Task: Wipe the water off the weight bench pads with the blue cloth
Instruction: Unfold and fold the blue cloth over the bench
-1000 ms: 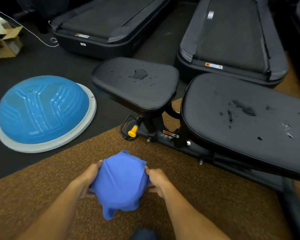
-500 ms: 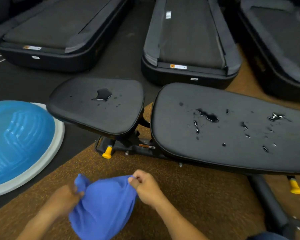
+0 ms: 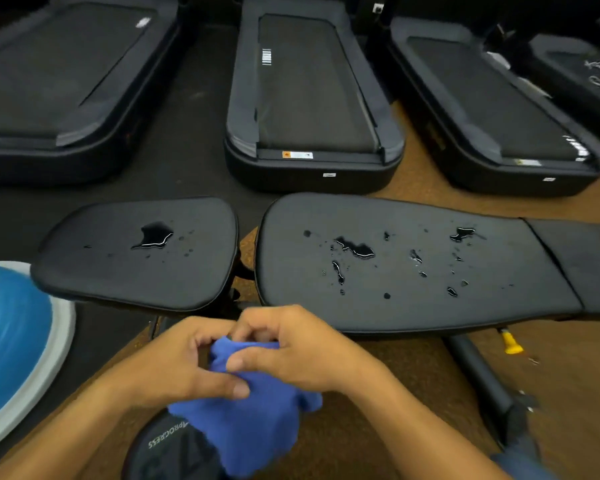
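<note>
Water sits in a dark puddle on the seat pad (image 3: pixel 136 254) and in scattered puddles and drops across the long back pad (image 3: pixel 413 265) to its right. In front of the pads, the left hand (image 3: pixel 174 362) and right hand (image 3: pixel 291 344) bunch the blue cloth (image 3: pixel 253 420) between them, fingers curled and pinching its top while the rest hangs below. Half a second ago the hands were apart, stretching the cloth.
</note>
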The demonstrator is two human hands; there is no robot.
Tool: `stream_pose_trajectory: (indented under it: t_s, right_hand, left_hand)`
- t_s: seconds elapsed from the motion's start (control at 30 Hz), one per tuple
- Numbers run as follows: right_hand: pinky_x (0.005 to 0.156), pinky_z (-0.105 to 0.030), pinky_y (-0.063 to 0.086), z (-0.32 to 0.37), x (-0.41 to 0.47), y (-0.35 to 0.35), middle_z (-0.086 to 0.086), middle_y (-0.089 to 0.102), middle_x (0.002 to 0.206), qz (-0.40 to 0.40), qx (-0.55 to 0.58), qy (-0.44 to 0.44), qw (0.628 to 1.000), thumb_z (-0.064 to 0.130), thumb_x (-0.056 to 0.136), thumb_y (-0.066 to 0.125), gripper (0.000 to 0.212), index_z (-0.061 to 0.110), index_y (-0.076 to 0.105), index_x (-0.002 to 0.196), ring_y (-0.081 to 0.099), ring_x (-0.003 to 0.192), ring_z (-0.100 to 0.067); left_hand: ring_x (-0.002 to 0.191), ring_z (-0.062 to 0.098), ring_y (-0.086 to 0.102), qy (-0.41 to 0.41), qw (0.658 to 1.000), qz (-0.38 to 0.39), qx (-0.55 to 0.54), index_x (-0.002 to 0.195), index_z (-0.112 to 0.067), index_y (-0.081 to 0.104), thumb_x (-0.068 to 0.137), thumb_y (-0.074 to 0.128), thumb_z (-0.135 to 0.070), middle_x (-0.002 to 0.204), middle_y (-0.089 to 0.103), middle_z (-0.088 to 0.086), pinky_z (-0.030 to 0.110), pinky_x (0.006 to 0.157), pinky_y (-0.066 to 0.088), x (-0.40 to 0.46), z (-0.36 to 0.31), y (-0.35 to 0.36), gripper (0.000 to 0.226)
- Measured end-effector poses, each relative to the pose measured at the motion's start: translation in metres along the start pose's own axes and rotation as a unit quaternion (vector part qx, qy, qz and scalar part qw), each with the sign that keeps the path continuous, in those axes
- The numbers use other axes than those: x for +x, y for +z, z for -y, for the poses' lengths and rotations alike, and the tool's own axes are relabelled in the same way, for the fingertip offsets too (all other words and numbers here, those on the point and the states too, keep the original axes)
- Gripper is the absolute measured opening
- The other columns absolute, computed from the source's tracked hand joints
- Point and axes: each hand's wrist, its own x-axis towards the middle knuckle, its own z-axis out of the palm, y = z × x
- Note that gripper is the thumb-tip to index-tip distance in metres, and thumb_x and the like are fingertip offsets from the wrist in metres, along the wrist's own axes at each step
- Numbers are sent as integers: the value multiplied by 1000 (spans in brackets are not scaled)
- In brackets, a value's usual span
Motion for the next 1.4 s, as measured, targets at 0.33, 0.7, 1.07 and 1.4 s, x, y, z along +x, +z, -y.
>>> stream_pose_trajectory:
  t_s: [0.33,0.7,1.07,1.4]
  right_hand:
    - [58,-33,43,13,-32,-63,6,59,65,61,-258,103,959,42,79,82,27,21,68,85,49,58,-7]
    - [62,-35,43,-21,-74,-119,7,56,69,-45,-267,89,959,36,94,66,26,23,51,78,48,62,-12]
    - [61,-33,46,-57,-99,-151,-1,62,73,-163,-255,131,944,23,98,59,19,15,62,81,60,71,-23]
    - [50,-28,24,-71,-124,-147,-2,23,55,-273,-6,167,947,46,94,65,57,19,25,63,23,54,-21]
  left_hand:
    - [57,2,44,26,981,23,193,73,-20,62,84,76,-30,62,52,-9,30,56,37,10,-32,14,20]
    - [80,5,65,32,962,-65,264,70,-23,63,78,80,-54,88,68,-9,29,70,50,-13,-42,14,37]
    - [58,2,42,-49,960,-196,192,78,-23,53,74,65,-65,62,49,-7,20,54,33,-22,-51,61,43]
    - [52,12,38,-123,942,-309,-37,59,-21,53,77,76,-58,58,46,0,27,51,26,-4,-75,101,47]
